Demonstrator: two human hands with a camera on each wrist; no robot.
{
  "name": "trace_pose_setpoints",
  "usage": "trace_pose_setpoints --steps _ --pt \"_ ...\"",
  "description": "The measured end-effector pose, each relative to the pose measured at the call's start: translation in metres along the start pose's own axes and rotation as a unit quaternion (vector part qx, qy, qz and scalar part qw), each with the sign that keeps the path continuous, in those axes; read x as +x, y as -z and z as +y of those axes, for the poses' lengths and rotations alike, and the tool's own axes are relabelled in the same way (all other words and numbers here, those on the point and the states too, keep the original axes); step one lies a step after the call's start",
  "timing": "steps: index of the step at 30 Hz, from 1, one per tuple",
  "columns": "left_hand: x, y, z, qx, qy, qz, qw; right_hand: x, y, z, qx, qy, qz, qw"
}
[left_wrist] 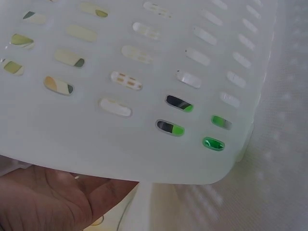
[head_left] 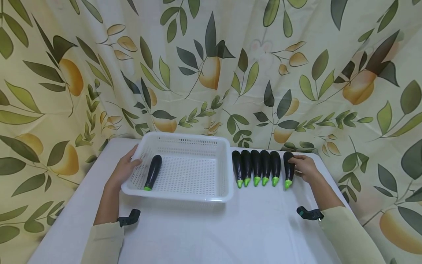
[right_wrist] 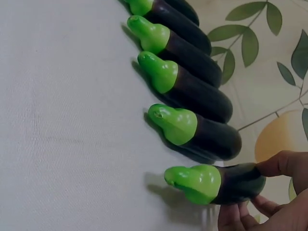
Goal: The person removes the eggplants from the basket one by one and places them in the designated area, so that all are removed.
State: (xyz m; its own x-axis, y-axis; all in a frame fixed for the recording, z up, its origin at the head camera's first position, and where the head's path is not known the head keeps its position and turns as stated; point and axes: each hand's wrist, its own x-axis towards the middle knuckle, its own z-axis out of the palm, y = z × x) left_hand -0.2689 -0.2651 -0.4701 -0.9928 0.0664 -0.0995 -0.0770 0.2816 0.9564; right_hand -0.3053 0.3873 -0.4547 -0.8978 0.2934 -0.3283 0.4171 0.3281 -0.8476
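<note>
A white perforated plastic basket (head_left: 184,196) stands on the table, with one eggplant (head_left: 153,172) lying inside near its left wall. My left hand (head_left: 124,168) grips the basket's left rim; in the left wrist view the hand (left_wrist: 53,199) shows beneath the rim. To the basket's right, several dark eggplants (head_left: 255,167) with bright green stem ends lie in a row, stems toward me. At the row's right end my right hand (head_left: 304,167) pinches another eggplant (head_left: 288,170) between thumb and fingers. The right wrist view shows this eggplant (right_wrist: 240,183) slightly apart from its neighbour.
A white cloth covers the table (head_left: 211,234). Behind it and at both sides hangs a curtain (head_left: 211,73) printed with leaves and fruit. Both wrists carry dark straps (head_left: 129,217). The basket's right wall is close to the nearest eggplant of the row.
</note>
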Motion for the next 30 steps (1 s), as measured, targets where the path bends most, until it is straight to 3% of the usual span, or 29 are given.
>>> trace_pose_setpoints --steps 15,30 --pt "0.003 0.002 0.0 0.002 0.007 0.001 1.0 0.019 -0.008 0.009 -0.038 0.011 0.031 0.9987" --pt "0.002 0.001 -0.001 0.006 0.006 0.003 1.0 0.024 -0.013 0.012 -0.024 0.015 0.044 0.9987"
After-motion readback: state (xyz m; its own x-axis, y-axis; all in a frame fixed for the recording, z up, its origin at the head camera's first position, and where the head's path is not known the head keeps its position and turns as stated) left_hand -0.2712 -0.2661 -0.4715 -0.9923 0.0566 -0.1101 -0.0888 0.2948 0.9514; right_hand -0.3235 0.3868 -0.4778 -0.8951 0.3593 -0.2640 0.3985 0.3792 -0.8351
